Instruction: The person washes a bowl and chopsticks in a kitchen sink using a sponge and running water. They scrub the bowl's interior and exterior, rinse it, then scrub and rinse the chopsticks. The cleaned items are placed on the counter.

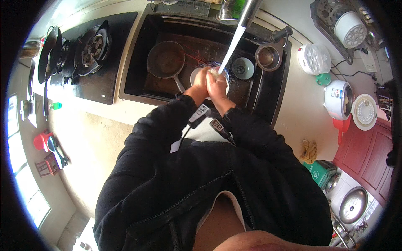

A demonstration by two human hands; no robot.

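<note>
My left hand and my right hand are pressed together over the sink. A stream of water from the faucet falls onto the fingers. Something pale shows between the hands; splashing water blurs it, and I cannot tell what it is. Below them sits a white bowl, mostly covered by the hands. To the left in the basin lies a frying pan, its handle pointing towards me. A small light bowl is just to the right of the hands.
A metal strainer cup is at the sink's right edge. Left of the sink is a black cooktop with a pan. On the right counter are an egg cooker, a white electric cooker and a yellowish cloth.
</note>
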